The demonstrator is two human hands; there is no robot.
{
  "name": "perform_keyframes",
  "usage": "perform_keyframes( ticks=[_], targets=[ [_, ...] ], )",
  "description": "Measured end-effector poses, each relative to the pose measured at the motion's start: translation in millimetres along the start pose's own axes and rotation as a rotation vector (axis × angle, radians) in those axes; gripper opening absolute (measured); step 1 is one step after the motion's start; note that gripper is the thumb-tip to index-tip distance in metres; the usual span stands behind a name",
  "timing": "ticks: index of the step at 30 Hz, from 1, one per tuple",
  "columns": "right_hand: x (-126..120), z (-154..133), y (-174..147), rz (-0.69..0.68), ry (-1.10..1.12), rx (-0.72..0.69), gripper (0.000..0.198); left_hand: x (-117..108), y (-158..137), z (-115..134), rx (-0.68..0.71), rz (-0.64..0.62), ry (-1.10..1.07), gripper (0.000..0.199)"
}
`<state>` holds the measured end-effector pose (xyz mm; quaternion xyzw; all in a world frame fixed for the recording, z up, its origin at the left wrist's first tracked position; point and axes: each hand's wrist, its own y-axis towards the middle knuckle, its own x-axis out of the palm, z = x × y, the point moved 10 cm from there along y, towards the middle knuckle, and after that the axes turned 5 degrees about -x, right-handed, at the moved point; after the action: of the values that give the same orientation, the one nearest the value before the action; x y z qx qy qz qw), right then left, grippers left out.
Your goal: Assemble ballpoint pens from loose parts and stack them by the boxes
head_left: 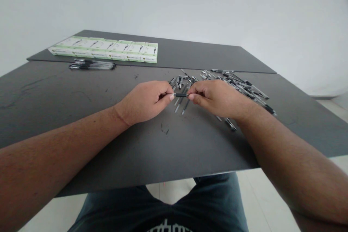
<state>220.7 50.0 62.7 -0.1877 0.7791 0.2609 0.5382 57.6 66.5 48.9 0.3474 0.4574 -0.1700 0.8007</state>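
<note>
A pen with a black grip section is held level between my two hands, above the dark table. My left hand pinches its left end between thumb and forefinger. At the opposite end, the thumb and forefinger of my right hand are closed on the pen, covering its tip. Just behind and below the pen lie loose pen parts, among them thin tubes and small clear and black pieces. Part of that heap is hidden by my right hand.
Many black-and-clear pens are strewn to the right, some under my right forearm. One short piece lies nearer the front edge. A bundle of pens sits at back left, in front of a row of green-and-white boxes.
</note>
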Motion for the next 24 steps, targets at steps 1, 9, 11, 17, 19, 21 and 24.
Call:
perform_keyframes(
  ticks=[1,9,11,17,19,21,24],
  targets=[
    [-0.3,1.1,-0.2,0.006,0.020,0.014,0.022,0.0,-0.1,-0.2,0.000,0.001,0.001,0.031],
    [-0.4,0.0,0.1,-0.009,-0.001,0.004,0.025,-0.3,0.4,1.6,0.012,0.000,0.007,0.033],
    [-0.2,0.4,-0.1,-0.004,0.009,0.004,0.026,-0.3,0.6,1.4,0.008,-0.005,0.007,0.033],
    [-0.7,1.5,-1.2,0.007,0.021,0.025,0.020,-0.3,0.1,1.4,0.005,-0.010,0.005,0.034],
    [-0.3,-2.4,-0.4,-0.010,-0.025,-0.012,0.027,0.6,-0.2,0.6,0.002,-0.013,0.001,0.035],
    [-0.2,-3.5,0.5,-0.016,-0.045,-0.028,0.031,1.5,-0.4,-0.8,-0.002,-0.011,-0.005,0.035],
    [1.5,-3.9,1.3,-0.025,-0.040,-0.045,0.031,2.2,-0.5,-2.0,0.002,0.001,-0.020,0.034]
  ],
)
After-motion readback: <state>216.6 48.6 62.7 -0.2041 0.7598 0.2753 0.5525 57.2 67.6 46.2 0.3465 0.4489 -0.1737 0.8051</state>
